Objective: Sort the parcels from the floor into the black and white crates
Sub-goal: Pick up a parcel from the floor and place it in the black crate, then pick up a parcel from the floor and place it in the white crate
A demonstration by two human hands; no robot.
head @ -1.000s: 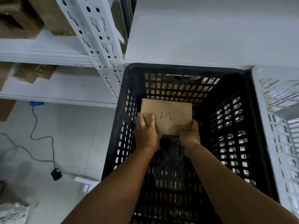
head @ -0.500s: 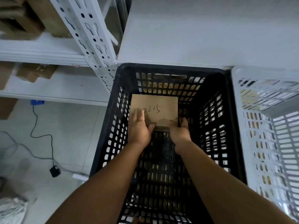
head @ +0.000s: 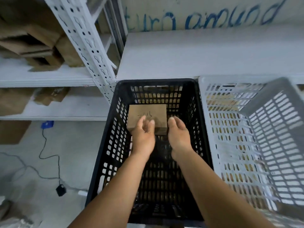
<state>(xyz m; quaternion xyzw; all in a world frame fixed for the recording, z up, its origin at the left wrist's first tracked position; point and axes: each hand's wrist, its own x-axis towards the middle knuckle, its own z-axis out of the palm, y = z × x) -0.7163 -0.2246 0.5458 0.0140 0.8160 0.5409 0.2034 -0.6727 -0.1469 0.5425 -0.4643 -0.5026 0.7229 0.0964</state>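
The cardboard parcel [head: 146, 118] is seated at the far end of the black crate [head: 113, 132], long axis left to right. Both the left hand [head: 144, 134] and right hand [head: 178, 133] are relaxed, empty, at its near edge; contact cannot be confirmed

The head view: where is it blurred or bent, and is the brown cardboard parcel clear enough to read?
Head view: wide-angle bending curves the white perforated shelf post and the black plastic crate; the white plastic crate is smeared by motion blur; the brown cardboard parcel sits in dim light, and its handwriting is too blurred to read.
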